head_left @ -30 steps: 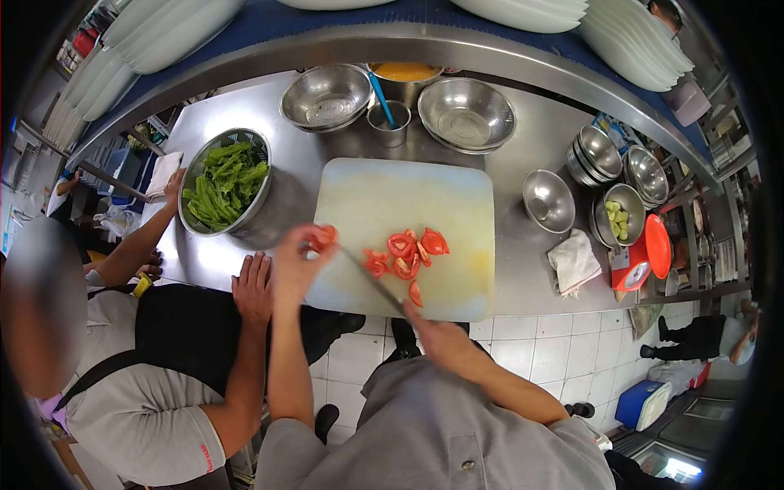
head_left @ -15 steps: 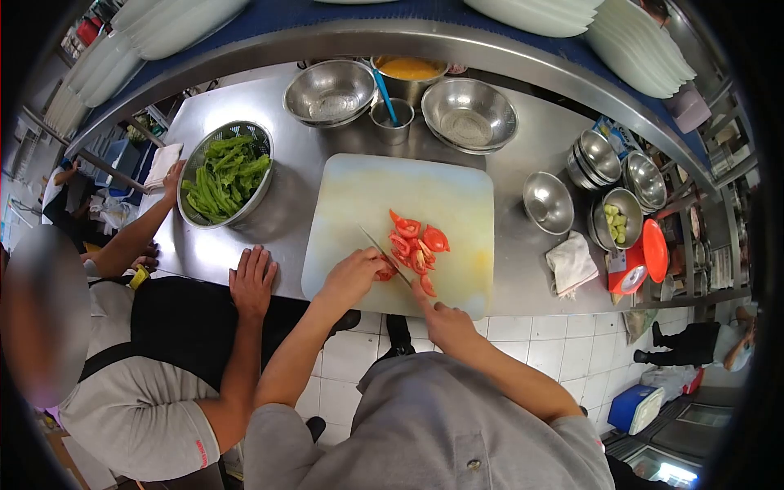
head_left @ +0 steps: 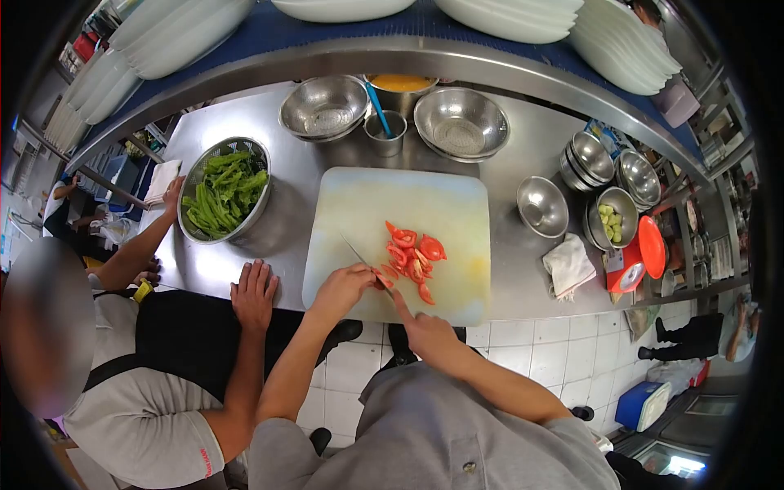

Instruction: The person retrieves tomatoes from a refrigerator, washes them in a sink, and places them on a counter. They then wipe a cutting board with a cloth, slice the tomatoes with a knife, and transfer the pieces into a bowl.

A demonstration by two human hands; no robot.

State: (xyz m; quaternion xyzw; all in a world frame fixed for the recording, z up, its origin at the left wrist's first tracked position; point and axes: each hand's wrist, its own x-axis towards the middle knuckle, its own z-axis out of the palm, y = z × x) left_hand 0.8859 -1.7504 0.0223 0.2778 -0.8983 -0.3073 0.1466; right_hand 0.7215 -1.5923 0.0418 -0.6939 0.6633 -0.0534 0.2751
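Right hand [head_left: 429, 331] grips knife [head_left: 354, 251]; left hand [head_left: 343, 291] closed on tomato piece [head_left: 381, 282] over cutting board [head_left: 359, 204]. Keep left hand curled clear of knife edge; slice evenly, apart from cut pieces [head_left: 416, 258].

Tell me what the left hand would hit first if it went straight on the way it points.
Most likely the knife, just ahead of the left hand; beyond lie tomato pieces. Whether hand and knife already touch is unclear.
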